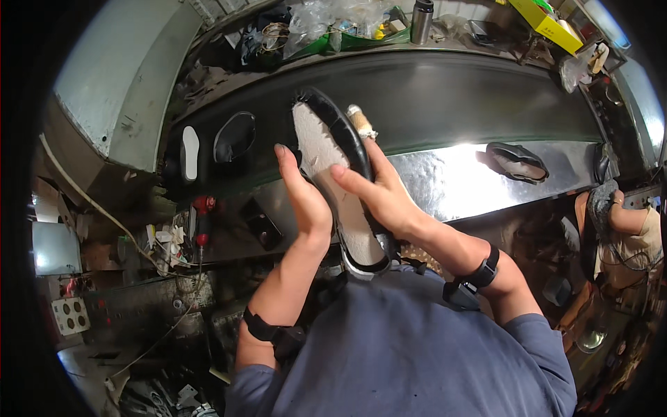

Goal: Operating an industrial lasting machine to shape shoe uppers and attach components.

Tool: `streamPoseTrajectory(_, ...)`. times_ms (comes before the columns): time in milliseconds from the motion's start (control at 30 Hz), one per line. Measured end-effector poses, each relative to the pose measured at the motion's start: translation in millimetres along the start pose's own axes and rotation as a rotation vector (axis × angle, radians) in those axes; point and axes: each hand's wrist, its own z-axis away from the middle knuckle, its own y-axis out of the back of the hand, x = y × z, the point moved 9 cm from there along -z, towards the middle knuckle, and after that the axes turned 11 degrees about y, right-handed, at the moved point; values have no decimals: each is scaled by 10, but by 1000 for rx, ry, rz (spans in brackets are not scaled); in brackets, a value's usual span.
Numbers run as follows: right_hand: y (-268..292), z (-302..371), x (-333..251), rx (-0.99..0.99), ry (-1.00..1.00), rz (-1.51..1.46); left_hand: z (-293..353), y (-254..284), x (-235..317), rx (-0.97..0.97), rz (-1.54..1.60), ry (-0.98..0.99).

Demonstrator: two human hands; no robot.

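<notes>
Between my hands is a black shoe, tilted with one end away from me. Its long, rough cream face is turned up, framed by a dark rim that looks ragged at the far end. My right hand grips its right side, thumb laid across the cream face, and one finger wears a tan and white wrapping. Along the left side rests the palm of my left hand, its thumb pointing up and away from the shoe. The other left fingers are hidden behind it. The near end reaches my shirt.
A white sole-shaped piece and a black shoe lie left on the dark bench. Another black shoe sits right on the shiny metal strip. Behind stand a steel flask, plastic bags and a yellow box.
</notes>
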Motion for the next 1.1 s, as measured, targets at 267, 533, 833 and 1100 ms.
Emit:
streamPoseTrajectory(267,-26,-87,-186,53,139,98,104,-153,-43,-355,84,44)
streamPoseTrajectory(533,-24,37,-251,148,253,352,223,-80,-189,-364,-78,31)
streamPoseTrajectory(833,-65,129,-416,22,349,-18,626,-189,139,-472,-395,-316)
streamPoseTrajectory(1100,-99,173,-371,-56,320,-1,685,-203,320,-543,-385,-414)
